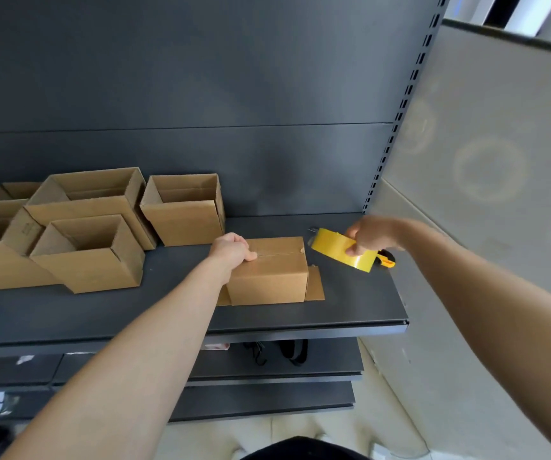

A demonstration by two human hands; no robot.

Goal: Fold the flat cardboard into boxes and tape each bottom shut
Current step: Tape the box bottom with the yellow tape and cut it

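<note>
Resting seam-up on the shelf [350, 300], the box [267, 273] is gripped at its 9 o'clock top edge by the left hand [231, 249], with bare shelf left toward the front lip at 6 o'clock. The tape roll [333, 249] is clasped by the right hand [372, 235] at the box's 2 o'clock. Passage toward 9 and 10 o'clock is blocked by open boxes [91, 254].

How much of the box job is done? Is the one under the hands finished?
Done: several folded boxes stand open on the shelf, at the left. In hand: the left hand holds down a box with closed flaps while the right hand grips the yellow tape roll. Left: no tape shows clearly on its seam, so taping that one seems next.
</note>
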